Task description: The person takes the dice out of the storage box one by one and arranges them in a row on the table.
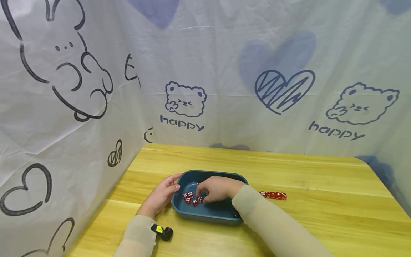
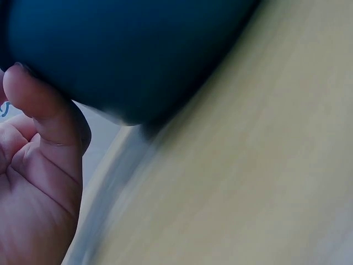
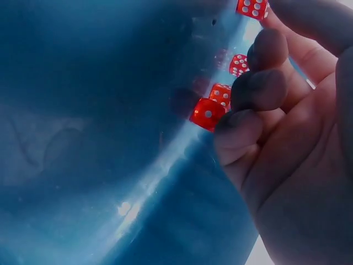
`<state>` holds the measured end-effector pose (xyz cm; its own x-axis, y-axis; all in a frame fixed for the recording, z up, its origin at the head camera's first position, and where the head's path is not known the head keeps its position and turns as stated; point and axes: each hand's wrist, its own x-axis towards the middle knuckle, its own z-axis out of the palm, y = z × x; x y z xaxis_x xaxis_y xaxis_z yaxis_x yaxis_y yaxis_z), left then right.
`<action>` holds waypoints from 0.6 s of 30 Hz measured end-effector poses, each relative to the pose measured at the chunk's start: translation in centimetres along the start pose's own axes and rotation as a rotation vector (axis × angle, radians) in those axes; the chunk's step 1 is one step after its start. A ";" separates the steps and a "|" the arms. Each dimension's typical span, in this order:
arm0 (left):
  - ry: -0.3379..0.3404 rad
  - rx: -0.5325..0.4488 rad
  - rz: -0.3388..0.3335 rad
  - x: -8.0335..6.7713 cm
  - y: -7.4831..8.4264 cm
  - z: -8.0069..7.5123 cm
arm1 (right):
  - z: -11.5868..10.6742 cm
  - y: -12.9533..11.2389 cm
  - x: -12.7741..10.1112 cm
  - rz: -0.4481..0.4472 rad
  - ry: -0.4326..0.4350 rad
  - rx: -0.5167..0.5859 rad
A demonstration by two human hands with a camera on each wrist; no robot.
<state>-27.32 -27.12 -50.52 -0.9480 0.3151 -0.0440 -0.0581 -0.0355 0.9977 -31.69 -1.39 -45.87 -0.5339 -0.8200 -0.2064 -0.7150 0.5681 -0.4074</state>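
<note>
A dark blue tray (image 1: 205,215) sits on the wooden table (image 1: 321,200). My left hand (image 1: 159,197) holds its left end, the thumb (image 2: 41,105) pressed against the tray's outer wall (image 2: 127,49). My right hand (image 1: 214,190) reaches into the tray with fingers curled over several red dice (image 1: 192,198). In the right wrist view the curled fingertips (image 3: 251,91) lie beside two dice (image 3: 208,114) on the tray floor (image 3: 83,110), and another red die (image 3: 252,8) sits pinched at the top of my right hand (image 3: 298,143).
A short row of red dice (image 1: 273,195) lies on the table just right of the tray. White printed cloth (image 1: 224,89) walls the table at the back and left. A small black device (image 1: 162,232) sits at my left wrist.
</note>
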 end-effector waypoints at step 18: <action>-0.001 -0.003 -0.005 -0.1 0.1 0.1 | 0.3 -0.1 -0.3 -0.016 -0.032 -0.009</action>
<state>-27.25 -27.07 -50.46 -0.9473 0.3165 -0.0488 -0.0638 -0.0371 0.9973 -31.34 -1.23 -46.07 -0.5073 -0.8310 -0.2284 -0.7278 0.5550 -0.4028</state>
